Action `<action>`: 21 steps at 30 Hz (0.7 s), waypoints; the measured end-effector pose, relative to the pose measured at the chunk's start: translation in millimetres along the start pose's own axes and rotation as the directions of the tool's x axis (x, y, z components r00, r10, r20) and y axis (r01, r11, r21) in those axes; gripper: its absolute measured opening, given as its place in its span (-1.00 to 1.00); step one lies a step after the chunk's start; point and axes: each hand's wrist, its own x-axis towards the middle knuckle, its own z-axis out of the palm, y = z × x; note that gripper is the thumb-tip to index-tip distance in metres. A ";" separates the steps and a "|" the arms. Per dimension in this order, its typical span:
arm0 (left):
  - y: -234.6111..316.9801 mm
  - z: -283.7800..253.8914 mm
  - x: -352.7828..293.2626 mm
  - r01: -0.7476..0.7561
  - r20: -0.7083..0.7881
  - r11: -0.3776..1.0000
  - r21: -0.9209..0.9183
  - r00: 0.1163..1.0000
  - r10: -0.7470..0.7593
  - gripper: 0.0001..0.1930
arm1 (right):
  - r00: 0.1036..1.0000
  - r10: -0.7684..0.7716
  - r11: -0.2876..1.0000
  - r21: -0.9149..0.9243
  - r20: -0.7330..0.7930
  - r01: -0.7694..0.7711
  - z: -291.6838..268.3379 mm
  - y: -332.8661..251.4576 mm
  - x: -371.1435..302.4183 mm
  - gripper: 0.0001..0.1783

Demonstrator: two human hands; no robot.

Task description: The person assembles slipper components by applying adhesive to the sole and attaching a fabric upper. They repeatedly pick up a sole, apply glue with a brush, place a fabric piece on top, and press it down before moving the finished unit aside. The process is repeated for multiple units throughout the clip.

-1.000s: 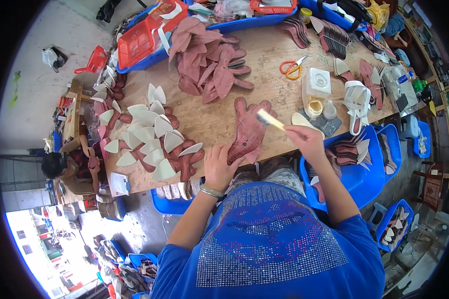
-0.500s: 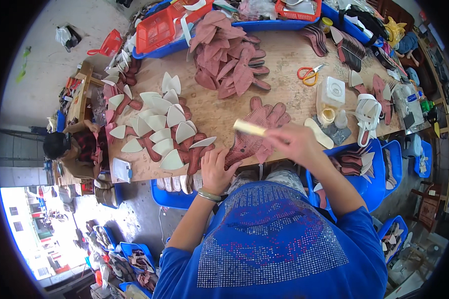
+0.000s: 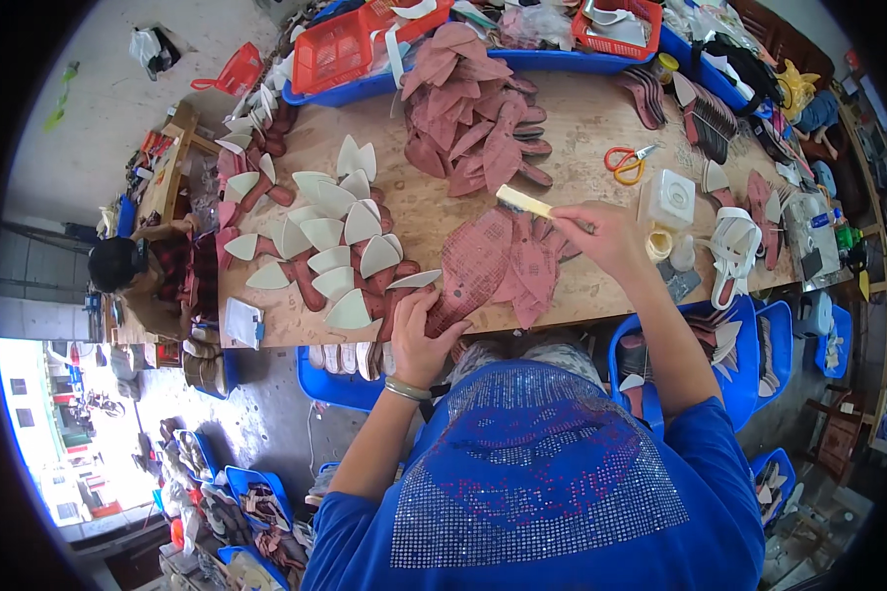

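Near the table's front edge lies a dark red insole [image 3: 475, 264] with a cross-hatched surface. My left hand [image 3: 424, 337] grips its near end, fingers on top and thumb at the right edge. In my right hand [image 3: 603, 234] is a brush [image 3: 530, 204] with a pale yellow handle, its dark bristle end above the insole's far tip; whether it touches I cannot tell. More red pieces [image 3: 532, 278] fan out just right of the insole, partly under my right forearm. Left of my left hand, pale pointed pads [image 3: 363, 225] stand up from several red insoles.
A tall heap of red pieces [image 3: 453, 94] lies beyond the brush. Orange-handled scissors [image 3: 625, 165], a clear plastic box [image 3: 670, 197] and an open glue jar [image 3: 659, 244] stand to the right. Blue bins [image 3: 744, 379] sit below the table edge. Another person [image 3: 148, 276] works at far left.
My right hand and the brush have moved away from me, toward the insole's far tip. More of the insole's surface shows. My left hand stays at its near end. The view has shifted slightly.
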 end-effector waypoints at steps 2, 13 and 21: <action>-3.2 1.7 2.3 0.017 -0.016 0.998 -0.056 1.000 -0.018 -0.43 | 0.999 -0.015 1.000 0.001 0.051 0.015 -0.8 1.5 -1.3 -0.82; -11.2 -5.1 2.4 0.055 -0.074 0.991 -0.118 0.995 -0.064 -0.44 | 0.999 -0.009 0.987 0.161 0.032 0.004 15.5 -4.6 -0.1 -0.81; -17.7 -21.2 -3.5 0.192 -0.155 0.973 -0.126 0.965 -0.210 -0.40 | 0.966 -0.110 0.973 0.222 0.233 0.057 42.2 -69.6 -27.0 -0.80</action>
